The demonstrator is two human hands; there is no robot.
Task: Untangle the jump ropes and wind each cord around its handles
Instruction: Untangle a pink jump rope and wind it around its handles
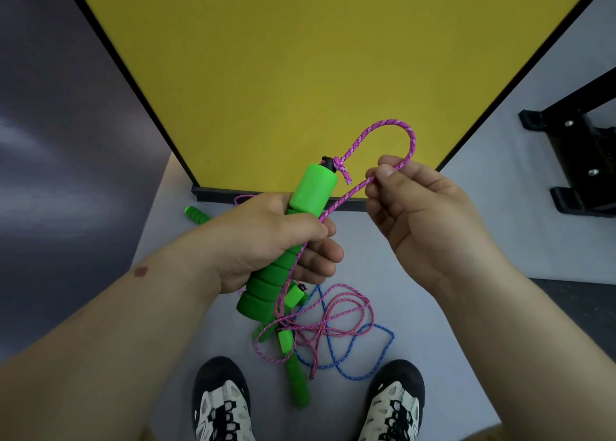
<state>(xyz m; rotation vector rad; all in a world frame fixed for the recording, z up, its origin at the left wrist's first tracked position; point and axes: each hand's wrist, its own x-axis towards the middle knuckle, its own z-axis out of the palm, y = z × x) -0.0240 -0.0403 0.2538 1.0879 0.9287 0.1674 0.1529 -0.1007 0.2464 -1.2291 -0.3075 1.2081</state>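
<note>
No readable text, labels, brands, numbers or signs anywhere in view.

Two hands (266, 237), two cords, pink (393, 130) and blue (376, 367), perhaps four green handles (313, 190).

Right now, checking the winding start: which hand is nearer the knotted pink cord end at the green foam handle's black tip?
Right. The right hand pinches the cord beside the knot; the left hand grips the handle lower.
</note>
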